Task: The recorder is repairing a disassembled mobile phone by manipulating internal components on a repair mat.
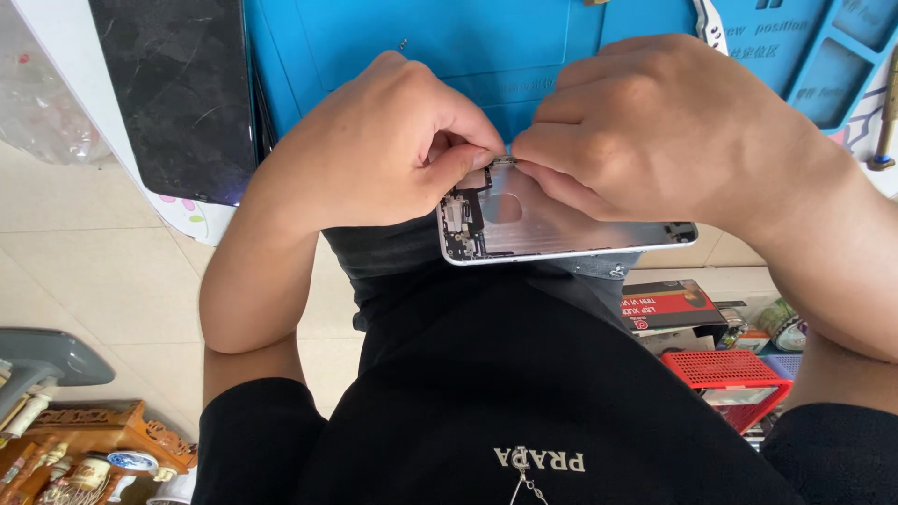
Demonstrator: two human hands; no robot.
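Both hands, left hand (374, 150) and right hand (655, 131), fingers pinched together on small part atop open phone housing (561, 229); likely to slip off lap.

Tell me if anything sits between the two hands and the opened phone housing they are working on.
Nothing visible does. The left hand and the right hand both already touch the silver phone housing, fingertips pinching together at its top edge over the blue work mat. What they pinch is too small to tell.
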